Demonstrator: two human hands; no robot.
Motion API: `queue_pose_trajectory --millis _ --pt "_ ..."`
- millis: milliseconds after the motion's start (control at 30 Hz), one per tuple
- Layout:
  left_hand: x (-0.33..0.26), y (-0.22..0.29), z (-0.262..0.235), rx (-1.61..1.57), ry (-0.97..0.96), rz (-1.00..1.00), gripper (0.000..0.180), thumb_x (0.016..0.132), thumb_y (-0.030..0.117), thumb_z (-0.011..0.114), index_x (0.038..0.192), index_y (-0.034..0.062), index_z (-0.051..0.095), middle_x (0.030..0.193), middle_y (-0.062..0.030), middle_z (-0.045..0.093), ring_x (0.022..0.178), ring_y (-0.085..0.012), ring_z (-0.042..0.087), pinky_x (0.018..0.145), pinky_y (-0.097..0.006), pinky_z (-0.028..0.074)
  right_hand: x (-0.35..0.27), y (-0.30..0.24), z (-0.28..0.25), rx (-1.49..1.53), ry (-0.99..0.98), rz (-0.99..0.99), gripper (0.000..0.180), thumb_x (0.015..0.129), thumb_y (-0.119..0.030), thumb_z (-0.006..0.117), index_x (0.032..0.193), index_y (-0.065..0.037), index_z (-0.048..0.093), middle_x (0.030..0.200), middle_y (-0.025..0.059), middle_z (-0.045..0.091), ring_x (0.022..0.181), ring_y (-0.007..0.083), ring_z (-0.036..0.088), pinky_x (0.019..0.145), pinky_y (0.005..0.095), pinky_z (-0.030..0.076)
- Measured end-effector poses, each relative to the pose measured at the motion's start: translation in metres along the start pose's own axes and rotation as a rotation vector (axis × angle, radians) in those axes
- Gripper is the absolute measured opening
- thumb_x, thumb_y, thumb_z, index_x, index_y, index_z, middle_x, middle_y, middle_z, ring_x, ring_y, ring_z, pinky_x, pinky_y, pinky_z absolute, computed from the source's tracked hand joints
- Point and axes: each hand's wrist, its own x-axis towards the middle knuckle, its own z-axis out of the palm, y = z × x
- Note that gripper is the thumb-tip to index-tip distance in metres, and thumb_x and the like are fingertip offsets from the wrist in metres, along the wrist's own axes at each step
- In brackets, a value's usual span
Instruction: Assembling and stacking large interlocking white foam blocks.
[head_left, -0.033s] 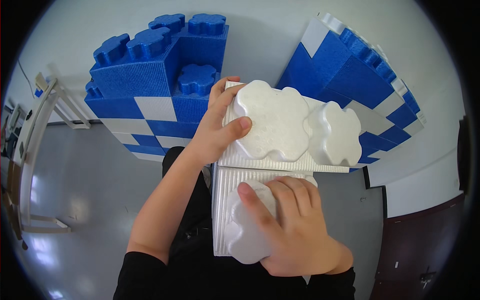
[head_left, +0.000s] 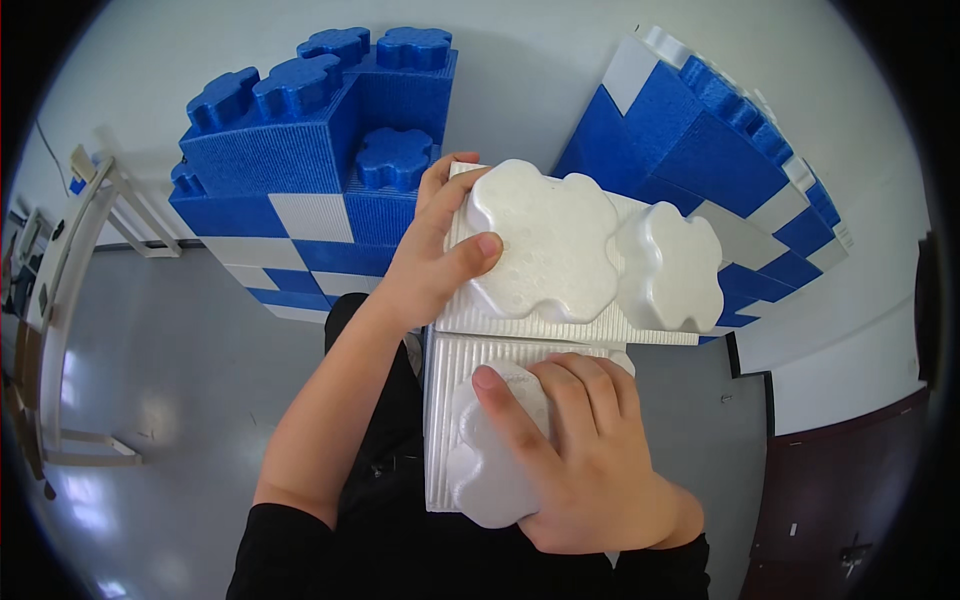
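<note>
In front of me are two large white foam building blocks with ribbed faces and rounded, clover-shaped studs. My left hand [head_left: 440,240] is closed on the left end of the upper block [head_left: 560,326], its thumb lying against the bigger-looking stud and its fingers over the far edge. A second stud sticks up at that block's right end. Nearer to me, the lower block [head_left: 445,400] lies edge to edge with the upper one. My right hand [head_left: 590,455] is wrapped over a stud of it, thumb on top; the hand hides much of this block's right side.
Beyond my left arm rises a stepped stack of blue and white blocks [head_left: 260,160]. Another blue and white block wall [head_left: 690,140] stands at the far right. A white table [head_left: 65,290] is at the left, a dark red door [head_left: 840,490] at the lower right.
</note>
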Motion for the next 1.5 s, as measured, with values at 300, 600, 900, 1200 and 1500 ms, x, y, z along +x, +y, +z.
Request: queue_pose_trajectory --millis 300,600,900,1200,1500 --pt "-0.002 0.001 0.000 -0.012 0.021 0.001 0.084 0.086 0.050 0.071 0.150 -0.0003 0.052 0.162 -0.0230 0.025 0.154 -0.0401 0.025 0.126 -0.052 0.024 0.006 0.012 0.022 0.021 -0.034 -0.015 0.110 0.059 -0.013 0.081 0.161 -0.005 0.042 0.125 0.0285 0.056 0.122 0.0440 0.054 0.106 0.0590 0.040" --pt "-0.013 0.001 0.000 0.028 -0.013 0.024 0.086 0.086 0.055 0.069 0.151 0.0021 0.051 0.163 -0.0244 0.024 0.155 -0.0415 0.025 0.126 -0.054 0.023 -0.007 0.007 0.023 0.030 -0.004 -0.008 0.106 0.060 -0.016 0.081 0.160 -0.007 0.046 0.126 0.0267 0.057 0.123 0.0419 0.055 0.108 0.0580 0.041" --pt "-0.018 0.004 0.000 0.051 -0.012 0.007 0.097 0.082 0.068 0.069 0.153 0.0041 0.051 0.163 -0.0245 0.023 0.156 -0.0420 0.023 0.126 -0.057 0.023 -0.016 0.004 0.028 0.095 0.064 0.019 0.104 0.059 -0.019 0.080 0.159 -0.010 0.051 0.128 0.0256 0.058 0.123 0.0413 0.057 0.112 0.0573 0.041" --pt "-0.015 0.003 0.003 0.047 -0.003 0.015 0.097 0.082 0.069 0.068 0.153 0.0042 0.051 0.163 -0.0246 0.023 0.156 -0.0424 0.023 0.126 -0.057 0.023 -0.018 0.010 0.026 0.112 0.076 -0.013 0.099 0.061 -0.020 0.081 0.156 -0.011 0.054 0.133 0.0274 0.057 0.124 0.0424 0.056 0.112 0.0573 0.040" --pt "-0.016 0.008 0.004 0.056 0.028 -0.048 0.101 0.078 0.071 0.069 0.152 0.0044 0.053 0.164 -0.0243 0.024 0.156 -0.0433 0.024 0.125 -0.058 0.025 -0.063 0.065 0.076 0.493 0.820 0.140 0.053 0.098 -0.045 0.069 0.120 0.004 0.065 0.125 0.0234 0.059 0.119 0.0334 0.056 0.100 0.0445 0.046"
